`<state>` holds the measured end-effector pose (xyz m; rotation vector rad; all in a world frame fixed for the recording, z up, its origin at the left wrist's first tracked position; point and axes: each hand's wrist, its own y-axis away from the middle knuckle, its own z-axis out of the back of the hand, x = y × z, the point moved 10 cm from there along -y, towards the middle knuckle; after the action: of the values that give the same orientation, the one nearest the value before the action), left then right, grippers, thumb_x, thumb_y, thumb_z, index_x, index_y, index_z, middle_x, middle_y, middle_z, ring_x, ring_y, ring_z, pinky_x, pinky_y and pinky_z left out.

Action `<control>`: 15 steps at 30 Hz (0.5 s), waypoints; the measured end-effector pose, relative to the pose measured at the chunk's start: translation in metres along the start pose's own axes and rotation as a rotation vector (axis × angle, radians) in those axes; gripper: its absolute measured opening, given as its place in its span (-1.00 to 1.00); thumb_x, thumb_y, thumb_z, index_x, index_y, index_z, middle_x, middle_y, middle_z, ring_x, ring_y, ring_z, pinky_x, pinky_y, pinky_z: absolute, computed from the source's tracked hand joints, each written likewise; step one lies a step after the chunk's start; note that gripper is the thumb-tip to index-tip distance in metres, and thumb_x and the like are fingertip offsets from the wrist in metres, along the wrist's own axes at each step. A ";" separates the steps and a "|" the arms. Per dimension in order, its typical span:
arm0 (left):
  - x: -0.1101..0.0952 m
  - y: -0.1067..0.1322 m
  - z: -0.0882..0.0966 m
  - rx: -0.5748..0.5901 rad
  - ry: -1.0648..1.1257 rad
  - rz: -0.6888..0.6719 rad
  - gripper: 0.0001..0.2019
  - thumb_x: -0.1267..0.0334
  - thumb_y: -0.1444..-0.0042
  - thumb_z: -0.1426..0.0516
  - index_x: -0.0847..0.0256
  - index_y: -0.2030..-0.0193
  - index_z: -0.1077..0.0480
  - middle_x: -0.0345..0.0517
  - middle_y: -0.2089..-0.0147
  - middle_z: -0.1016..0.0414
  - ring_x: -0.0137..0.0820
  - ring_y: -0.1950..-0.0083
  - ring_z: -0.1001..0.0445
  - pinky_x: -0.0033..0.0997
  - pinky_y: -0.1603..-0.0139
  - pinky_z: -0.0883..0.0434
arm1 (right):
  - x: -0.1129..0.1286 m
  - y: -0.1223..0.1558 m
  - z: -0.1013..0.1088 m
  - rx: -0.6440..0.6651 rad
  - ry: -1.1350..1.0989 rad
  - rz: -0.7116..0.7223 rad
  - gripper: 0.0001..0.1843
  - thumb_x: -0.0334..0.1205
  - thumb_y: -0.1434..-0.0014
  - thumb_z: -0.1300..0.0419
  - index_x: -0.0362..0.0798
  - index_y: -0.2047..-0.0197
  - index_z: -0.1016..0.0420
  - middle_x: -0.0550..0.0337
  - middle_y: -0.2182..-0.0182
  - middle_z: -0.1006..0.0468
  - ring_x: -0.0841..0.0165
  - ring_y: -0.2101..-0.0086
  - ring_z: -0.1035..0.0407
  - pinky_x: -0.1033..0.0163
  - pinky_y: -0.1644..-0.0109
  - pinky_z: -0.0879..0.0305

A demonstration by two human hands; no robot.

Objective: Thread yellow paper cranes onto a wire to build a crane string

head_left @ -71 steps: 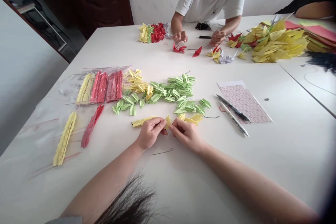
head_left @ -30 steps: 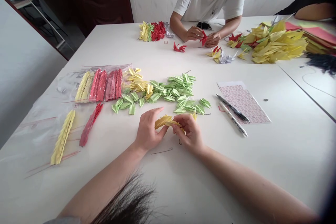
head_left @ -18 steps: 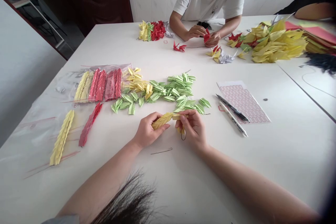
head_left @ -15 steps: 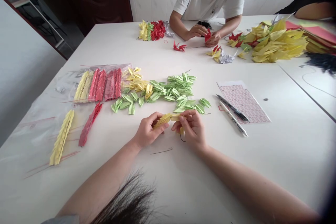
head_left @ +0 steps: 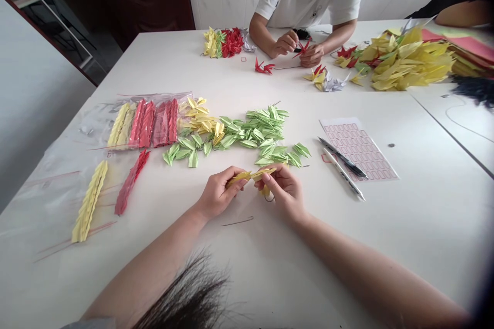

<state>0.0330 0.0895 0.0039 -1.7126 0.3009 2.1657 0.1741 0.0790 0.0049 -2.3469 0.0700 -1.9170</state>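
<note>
- Since the earliest frame, the yellow strip (head_left: 240, 177) has come up off the table (head_left: 332, 267) into the left hand (head_left: 219, 191); the yellow folded piece (head_left: 262, 173) now sits in the right hand (head_left: 283, 190), where yellow pieces lay beyond it.
- The left hand is closed narrowly around the strip, thumb along its near side, the end poking out toward the right hand.
- The right hand pinches its piece between thumb and fingers; its tip meets or nearly meets the strip, and I cannot tell whether they interlock.
- A dark cord (head_left: 269, 200) now loops just below the right hand, beside a scrap of yellow; its other end is hidden.
- This likely means the work has shifted from a single small fold to the place where the two yellow parts come together.
- The hooked wire (head_left: 237, 222) lies untouched, nearer the body than both hands.
- Green folded pieces (head_left: 266, 126) stay spread just beyond the hands; the black pen (head_left: 343, 157) rests to the right of the right hand.
- Farther beyond, a co-worker's hands (head_left: 312, 55), apart at first, now hold a red folded crane (head_left: 303, 49).
</note>
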 end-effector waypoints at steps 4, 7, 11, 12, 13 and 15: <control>-0.002 0.001 -0.005 0.052 -0.098 -0.008 -0.67 -0.02 -0.35 -0.01 0.22 0.13 -0.37 -0.26 0.38 -0.37 -0.53 0.44 -0.25 -0.51 0.37 -0.23 | 0.000 0.001 0.000 -0.007 0.012 0.009 -0.72 0.04 -0.27 -0.24 0.00 0.22 -0.38 0.22 0.47 -0.55 0.42 0.50 -0.39 0.32 0.45 -0.29; 0.000 0.001 -0.008 0.082 -0.127 0.011 -0.66 -0.03 -0.36 0.03 0.21 0.13 -0.35 -0.29 0.40 -0.34 -0.52 0.43 -0.23 -0.50 0.36 -0.20 | 0.001 0.000 0.001 -0.015 0.022 0.019 -0.70 0.06 -0.27 -0.23 0.00 0.23 -0.36 0.26 0.52 -0.51 0.44 0.54 -0.33 0.33 0.49 -0.24; 0.002 0.001 -0.009 0.095 -0.136 0.024 -0.66 -0.04 -0.37 0.05 0.20 0.14 -0.32 -0.31 0.43 -0.29 -0.51 0.44 -0.21 -0.49 0.36 -0.17 | 0.001 -0.001 0.005 -0.052 0.016 0.035 -0.70 0.06 -0.28 -0.22 0.00 0.23 -0.36 0.27 0.53 -0.49 0.45 0.55 -0.30 0.34 0.51 -0.20; 0.002 0.001 -0.009 0.097 -0.138 0.024 -0.66 -0.05 -0.37 0.05 0.20 0.14 -0.32 -0.31 0.43 -0.28 -0.51 0.43 -0.21 -0.49 0.36 -0.17 | 0.001 0.000 0.006 -0.057 0.014 0.039 -0.70 0.06 -0.28 -0.22 0.00 0.23 -0.36 0.27 0.52 -0.49 0.45 0.55 -0.30 0.34 0.51 -0.20; 0.001 0.001 -0.009 0.101 -0.140 0.025 -0.66 -0.05 -0.36 0.05 0.20 0.14 -0.32 -0.31 0.43 -0.28 -0.51 0.43 -0.21 -0.49 0.36 -0.17 | 0.001 0.000 0.006 -0.059 0.012 0.042 -0.71 0.05 -0.28 -0.22 0.00 0.22 -0.36 0.27 0.52 -0.49 0.45 0.55 -0.30 0.34 0.51 -0.20; 0.001 0.001 -0.009 0.110 -0.147 0.031 -0.65 -0.05 -0.37 0.06 0.20 0.14 -0.31 -0.30 0.43 -0.27 -0.50 0.43 -0.21 -0.48 0.36 -0.17 | 0.001 0.000 0.005 -0.056 0.005 0.045 -0.71 0.05 -0.29 -0.21 0.00 0.21 -0.36 0.28 0.53 -0.49 0.45 0.55 -0.32 0.33 0.50 -0.21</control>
<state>0.0409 0.0852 0.0009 -1.4899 0.4011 2.2388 0.1796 0.0791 0.0052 -2.3546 0.1775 -1.9252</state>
